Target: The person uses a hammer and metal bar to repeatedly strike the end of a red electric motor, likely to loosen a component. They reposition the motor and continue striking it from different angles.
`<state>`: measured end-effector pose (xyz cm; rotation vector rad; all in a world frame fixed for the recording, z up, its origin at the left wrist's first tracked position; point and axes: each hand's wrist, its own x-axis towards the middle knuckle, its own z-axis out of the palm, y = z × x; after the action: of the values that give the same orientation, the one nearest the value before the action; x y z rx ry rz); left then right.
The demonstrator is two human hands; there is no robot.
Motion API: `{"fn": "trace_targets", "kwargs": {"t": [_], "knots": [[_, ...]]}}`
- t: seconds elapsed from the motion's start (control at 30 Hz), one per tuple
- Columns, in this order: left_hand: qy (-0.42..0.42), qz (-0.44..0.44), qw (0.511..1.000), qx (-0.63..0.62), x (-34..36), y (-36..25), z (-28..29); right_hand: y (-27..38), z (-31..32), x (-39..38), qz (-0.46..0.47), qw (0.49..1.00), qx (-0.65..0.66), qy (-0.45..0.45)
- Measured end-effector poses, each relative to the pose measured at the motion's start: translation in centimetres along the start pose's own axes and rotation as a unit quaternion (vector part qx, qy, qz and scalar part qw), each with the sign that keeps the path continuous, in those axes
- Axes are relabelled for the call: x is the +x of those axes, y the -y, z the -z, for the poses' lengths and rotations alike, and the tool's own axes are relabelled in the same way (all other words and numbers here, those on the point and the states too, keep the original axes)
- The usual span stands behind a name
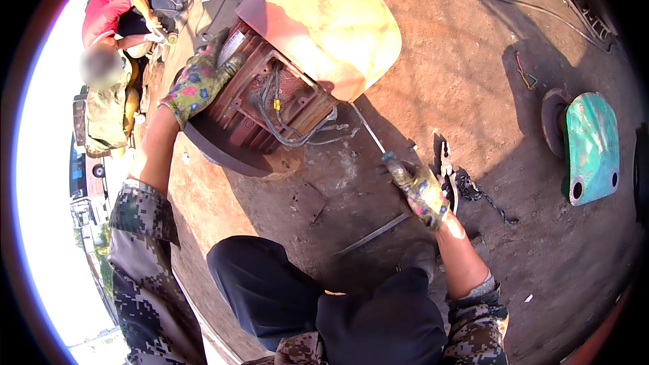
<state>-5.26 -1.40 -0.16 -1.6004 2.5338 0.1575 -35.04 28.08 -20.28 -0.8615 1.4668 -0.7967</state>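
A reddish-brown electric motor (pixel 236 118) with cooling fins lies on the ground before me, its terminal box open. Grey wires (pixel 276 118) with a yellow connector come out of the box. A large round cover (pixel 331 23), pale orange in the sun, forms the motor's far end. My left hand (pixel 199 84), in a flowered glove, lies against the motor's left side with thumb and fingers apart. In a similar glove, my right hand (pixel 422 192) is closed around the handle of a screwdriver (pixel 368 130). Its shaft points up and left, and the tip meets the cover's lower edge.
Pliers (pixel 446 165) and a black tangled strip (pixel 483 196) lie beside my right hand. A flat metal bar (pixel 373 235) rests near my feet. A green metal piece (pixel 593 149) stands at right. At upper left, a person in red (pixel 105 10) works with a tool.
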Motion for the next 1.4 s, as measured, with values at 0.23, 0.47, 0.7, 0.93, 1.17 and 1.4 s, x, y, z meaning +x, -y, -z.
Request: {"fn": "trace_targets", "kwargs": {"t": [0.23, 0.47, 0.7, 0.93, 1.17, 1.4], "knots": [[-0.087, 0.005, 0.988, 0.125, -1.6, -2.3, -1.0, -0.9, 3.1, -2.1, -0.036, 0.998, 0.031, -0.049], [-0.106, -0.009, 0.99, 0.091, -3.9, -2.2, -0.5, -5.3, 7.2, -4.5, 0.006, 0.917, -0.251, -0.309], [-0.234, -0.064, 0.97, 0.031, -6.5, -2.1, -1.6, -8.2, 9.4, -5.7, -0.032, 0.808, -0.476, -0.346], [-0.35, -0.112, 0.929, -0.04, -11.1, -3.9, -4.0, -7.2, 3.2, -7.8, 0.161, 0.869, -0.46, -0.083], [-0.395, -0.109, 0.911, -0.055, -11.0, -4.3, -4.7, -9.4, -3.7, -8.2, 0.242, 0.791, -0.543, 0.141], [-0.432, -0.129, 0.892, -0.021, -10.4, -4.2, -4.2, -9.2, -4.2, -7.1, 0.213, 0.755, -0.599, 0.157]]}}
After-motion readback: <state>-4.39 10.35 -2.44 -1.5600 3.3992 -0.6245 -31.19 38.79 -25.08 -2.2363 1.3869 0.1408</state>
